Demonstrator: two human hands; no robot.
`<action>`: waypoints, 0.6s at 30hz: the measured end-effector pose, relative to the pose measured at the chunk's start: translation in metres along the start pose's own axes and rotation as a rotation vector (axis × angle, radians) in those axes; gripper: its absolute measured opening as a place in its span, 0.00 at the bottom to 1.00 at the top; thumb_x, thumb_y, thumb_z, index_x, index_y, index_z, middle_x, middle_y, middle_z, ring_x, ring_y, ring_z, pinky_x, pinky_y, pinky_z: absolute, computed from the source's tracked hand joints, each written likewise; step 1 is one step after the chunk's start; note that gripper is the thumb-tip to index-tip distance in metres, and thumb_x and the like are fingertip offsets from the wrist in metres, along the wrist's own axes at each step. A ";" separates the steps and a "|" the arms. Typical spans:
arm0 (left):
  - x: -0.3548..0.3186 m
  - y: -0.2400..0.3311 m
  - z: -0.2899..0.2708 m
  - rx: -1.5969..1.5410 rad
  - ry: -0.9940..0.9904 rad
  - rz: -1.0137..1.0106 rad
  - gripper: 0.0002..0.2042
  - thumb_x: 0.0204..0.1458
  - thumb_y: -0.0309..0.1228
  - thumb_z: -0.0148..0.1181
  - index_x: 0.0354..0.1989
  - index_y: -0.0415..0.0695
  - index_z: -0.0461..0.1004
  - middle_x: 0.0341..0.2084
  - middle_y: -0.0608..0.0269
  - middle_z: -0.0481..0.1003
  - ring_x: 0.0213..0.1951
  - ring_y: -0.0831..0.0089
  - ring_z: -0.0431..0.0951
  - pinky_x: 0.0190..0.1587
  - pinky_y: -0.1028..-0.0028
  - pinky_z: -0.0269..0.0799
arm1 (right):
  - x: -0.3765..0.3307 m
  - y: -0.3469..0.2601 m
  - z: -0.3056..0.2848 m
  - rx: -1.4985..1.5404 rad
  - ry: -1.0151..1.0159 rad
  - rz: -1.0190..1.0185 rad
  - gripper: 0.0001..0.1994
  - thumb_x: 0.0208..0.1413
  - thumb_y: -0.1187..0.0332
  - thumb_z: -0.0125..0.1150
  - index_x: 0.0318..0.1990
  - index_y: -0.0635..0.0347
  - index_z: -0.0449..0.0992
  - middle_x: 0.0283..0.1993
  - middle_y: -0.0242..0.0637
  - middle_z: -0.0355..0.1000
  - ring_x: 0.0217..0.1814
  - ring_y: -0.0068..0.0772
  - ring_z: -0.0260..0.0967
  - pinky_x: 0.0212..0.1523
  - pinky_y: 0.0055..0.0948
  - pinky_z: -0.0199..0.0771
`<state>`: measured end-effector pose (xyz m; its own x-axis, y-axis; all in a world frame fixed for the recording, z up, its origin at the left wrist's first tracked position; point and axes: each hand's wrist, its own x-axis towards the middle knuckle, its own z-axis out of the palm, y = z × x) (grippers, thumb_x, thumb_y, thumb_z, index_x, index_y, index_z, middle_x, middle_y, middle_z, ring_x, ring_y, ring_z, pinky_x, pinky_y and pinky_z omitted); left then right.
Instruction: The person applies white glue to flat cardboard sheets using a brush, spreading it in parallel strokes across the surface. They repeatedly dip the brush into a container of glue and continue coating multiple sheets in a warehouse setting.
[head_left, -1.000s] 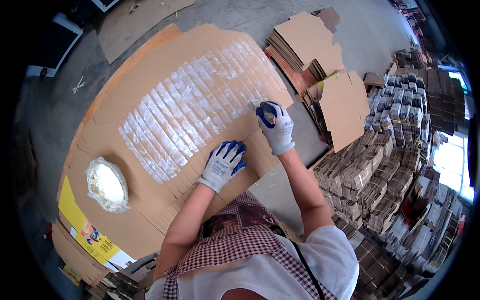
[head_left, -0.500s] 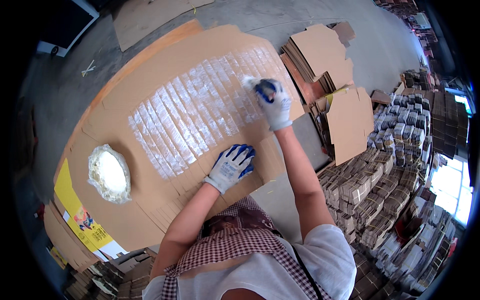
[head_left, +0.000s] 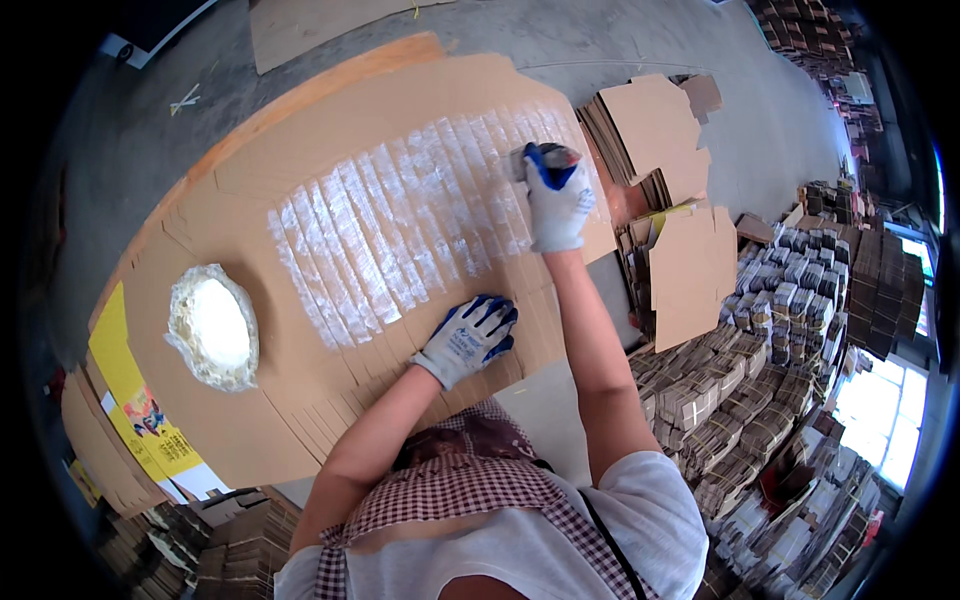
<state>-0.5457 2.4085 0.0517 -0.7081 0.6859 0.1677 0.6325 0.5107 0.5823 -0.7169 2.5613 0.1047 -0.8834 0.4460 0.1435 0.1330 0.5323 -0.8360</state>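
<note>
Cardboard sheets (head_left: pixel 300 385) lie fanned out on the table in front of me, their exposed edges forming a row of strips coated with wet white glue (head_left: pixel 385 225). My right hand (head_left: pixel 560 205), in a white and blue glove, grips a dark brush (head_left: pixel 520 165), mostly hidden by the fingers, over the far right end of the coated strips. My left hand (head_left: pixel 467 340), gloved alike, rests flat on the sheets near their front edge, fingers stretched out. To its left stands a plastic-lined bowl (head_left: pixel 185 330) of white glue (head_left: pixel 218 325).
Flat cardboard stacks (head_left: pixel 645 125) stand beyond the table's right side, with another cardboard pile (head_left: pixel 690 275) nearer me. Bundled cardboard (head_left: pixel 720 400) fills the right. A yellow printed sheet (head_left: pixel 125 375) lies at the left edge. Loose cardboard (head_left: pixel 310 30) lies on the floor at the back.
My right hand has moved slightly right and nearer the far edge with the brush. My left hand stays flat on the sheets. The whole view has shifted a little.
</note>
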 end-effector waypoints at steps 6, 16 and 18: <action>0.000 0.001 0.003 -0.015 0.024 0.021 0.18 0.57 0.41 0.55 0.52 0.46 0.72 0.51 0.58 0.73 0.54 0.62 0.72 0.59 0.61 0.66 | 0.007 0.006 0.004 -0.283 -0.058 -0.240 0.17 0.53 0.58 0.67 0.45 0.57 0.74 0.43 0.46 0.73 0.41 0.55 0.73 0.41 0.43 0.73; -0.009 -0.003 0.015 0.023 0.052 0.036 0.18 0.59 0.42 0.51 0.54 0.46 0.69 0.52 0.58 0.70 0.55 0.61 0.70 0.60 0.60 0.65 | -0.036 -0.026 0.039 -0.066 -0.217 -0.241 0.19 0.47 0.68 0.70 0.47 0.59 0.72 0.44 0.47 0.72 0.44 0.53 0.72 0.45 0.42 0.73; -0.011 -0.003 0.013 0.102 0.049 0.089 0.18 0.60 0.42 0.51 0.54 0.46 0.69 0.52 0.58 0.70 0.55 0.61 0.70 0.60 0.59 0.64 | -0.018 -0.027 0.042 -0.044 -0.224 -0.150 0.19 0.48 0.68 0.69 0.47 0.58 0.72 0.45 0.47 0.72 0.45 0.54 0.72 0.45 0.42 0.73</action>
<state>-0.5357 2.4064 0.0382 -0.6608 0.7057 0.2555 0.7203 0.5006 0.4803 -0.7232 2.5083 0.1025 -0.9714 0.1922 0.1393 0.0082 0.6135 -0.7896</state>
